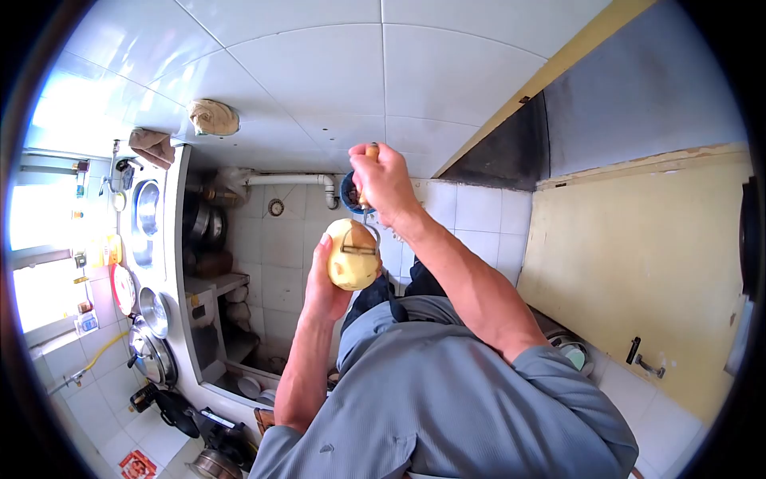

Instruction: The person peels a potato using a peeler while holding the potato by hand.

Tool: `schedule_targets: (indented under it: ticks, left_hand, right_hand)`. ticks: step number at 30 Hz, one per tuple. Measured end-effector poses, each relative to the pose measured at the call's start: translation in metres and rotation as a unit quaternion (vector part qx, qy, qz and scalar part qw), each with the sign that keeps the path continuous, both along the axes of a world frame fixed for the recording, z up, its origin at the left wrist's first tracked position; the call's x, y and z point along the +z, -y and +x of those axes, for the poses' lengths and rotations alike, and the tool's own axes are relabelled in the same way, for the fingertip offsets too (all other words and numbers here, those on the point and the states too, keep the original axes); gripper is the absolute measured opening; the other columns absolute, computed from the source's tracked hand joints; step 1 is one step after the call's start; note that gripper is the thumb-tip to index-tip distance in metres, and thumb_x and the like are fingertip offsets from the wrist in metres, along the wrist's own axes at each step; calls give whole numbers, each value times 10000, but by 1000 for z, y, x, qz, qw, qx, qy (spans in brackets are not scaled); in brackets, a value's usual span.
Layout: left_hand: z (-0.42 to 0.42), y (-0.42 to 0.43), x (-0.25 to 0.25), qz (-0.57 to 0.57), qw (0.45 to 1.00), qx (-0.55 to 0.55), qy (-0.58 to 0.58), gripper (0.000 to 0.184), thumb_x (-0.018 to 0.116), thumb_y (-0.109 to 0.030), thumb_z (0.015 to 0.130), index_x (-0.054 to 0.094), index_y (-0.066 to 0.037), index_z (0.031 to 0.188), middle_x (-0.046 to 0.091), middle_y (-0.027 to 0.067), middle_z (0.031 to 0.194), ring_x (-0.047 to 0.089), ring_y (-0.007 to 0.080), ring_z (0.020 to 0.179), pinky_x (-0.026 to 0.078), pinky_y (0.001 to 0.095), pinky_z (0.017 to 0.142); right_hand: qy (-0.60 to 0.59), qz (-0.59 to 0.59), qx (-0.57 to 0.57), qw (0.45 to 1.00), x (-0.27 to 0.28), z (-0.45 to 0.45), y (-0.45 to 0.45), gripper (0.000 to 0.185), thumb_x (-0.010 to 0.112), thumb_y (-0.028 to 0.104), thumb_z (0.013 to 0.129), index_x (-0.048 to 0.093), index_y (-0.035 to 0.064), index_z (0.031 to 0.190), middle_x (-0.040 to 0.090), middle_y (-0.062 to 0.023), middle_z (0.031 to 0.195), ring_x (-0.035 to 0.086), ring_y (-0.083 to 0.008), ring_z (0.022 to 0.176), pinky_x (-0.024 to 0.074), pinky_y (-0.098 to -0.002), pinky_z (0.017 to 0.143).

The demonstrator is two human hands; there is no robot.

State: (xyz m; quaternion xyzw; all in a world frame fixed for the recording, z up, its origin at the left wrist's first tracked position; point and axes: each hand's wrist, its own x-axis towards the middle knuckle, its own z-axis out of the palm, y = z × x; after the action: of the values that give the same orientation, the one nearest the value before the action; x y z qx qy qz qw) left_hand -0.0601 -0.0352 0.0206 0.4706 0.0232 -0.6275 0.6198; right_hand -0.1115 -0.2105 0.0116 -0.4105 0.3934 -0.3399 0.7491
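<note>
My left hand (325, 281) is wrapped round a large, pale yellow potato (349, 275), holding it up in front of my body. Most of its skin is off, with a few brown patches left on the surface. In my right hand (384, 185) is a peeler (372, 152), gripped by its wooden handle. The peeler's metal blade frame lies across the upper part of the potato and looks to be touching it. Below and beyond my right hand stands a blue bin (348, 191), partly hidden by the hand, with dark scraps inside.
At the left, a counter holds a sink (146, 209), a metal bowl (154, 311) and a lidded pot (152, 355). Dark pots (209, 223) stand on the shelf under it. A white pipe (291, 180) runs along the wall. A yellowish door (638, 279) stands at the right.
</note>
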Motion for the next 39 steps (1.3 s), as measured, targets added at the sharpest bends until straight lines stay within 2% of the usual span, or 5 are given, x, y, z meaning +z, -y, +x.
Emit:
schedule_targets:
  ticks: [5, 13, 20, 30, 39]
  left_hand:
    - [1, -16, 0, -37, 999, -1, -20, 561, 478, -507, 998, 437, -94, 1375, 608, 170, 1216, 671, 334, 1028, 572, 488, 869]
    - [4, -18, -16, -83, 997, -7, 2, 637, 569, -457, 966, 355, -96, 1445, 549, 173, 1277, 627, 315, 1112, 567, 489, 887]
    - [6, -18, -2, -109, 990, -41, 75, 706, 658, -370, 900, 349, -77, 1463, 517, 166, 1315, 580, 281, 1181, 528, 439, 959]
    - [13, -20, -13, -102, 986, -105, 82, 827, 776, -419, 792, 410, -3, 1406, 592, 177, 1262, 625, 269, 1120, 532, 407, 947]
    - [2, -12, 16, -139, 985, -69, 72, 795, 751, -422, 801, 431, 21, 1379, 585, 196, 1284, 643, 322, 1100, 542, 431, 930]
  right_hand:
    - [-77, -18, -135, 988, -45, -14, 61, 136, 620, 143, 931, 599, 14, 969, 557, -8, 712, 507, -86, 575, 388, -247, 455]
    - [29, 33, -27, 999, 13, -7, 8, 161, 610, 108, 916, 607, -5, 1030, 547, -10, 725, 500, -85, 577, 389, -239, 490]
    - [-53, 3, -143, 988, -56, -12, 51, 149, 619, 128, 920, 613, 6, 1004, 550, -12, 696, 496, -88, 550, 378, -257, 455]
    - [58, 38, -36, 997, 0, -7, 14, 176, 626, 154, 921, 608, 2, 1008, 550, -24, 699, 510, -100, 564, 388, -261, 452]
    - [-74, 61, -98, 991, -42, -32, 52, 172, 627, 163, 918, 615, 19, 1012, 552, -13, 697, 476, -82, 549, 335, -253, 420]
